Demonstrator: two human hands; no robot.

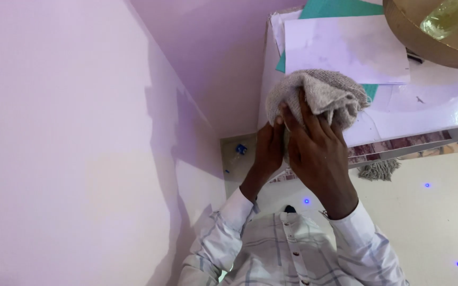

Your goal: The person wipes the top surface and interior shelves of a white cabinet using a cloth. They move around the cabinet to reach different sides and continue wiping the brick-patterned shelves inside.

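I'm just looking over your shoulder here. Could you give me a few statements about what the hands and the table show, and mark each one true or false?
1. Both hands hold a grey knitted cloth. True: the left hand and the right hand both grip it.
2. The cloth lies flat on the floor. False: it is bunched up in the hands at the edge of the white table.
3. White sheets of paper lie on the table. True.
4. The paper under the white sheets is red. False: a teal sheet shows beneath them.
5. The person's arms are bare. False: they wear a pale checked shirt with long sleeves.
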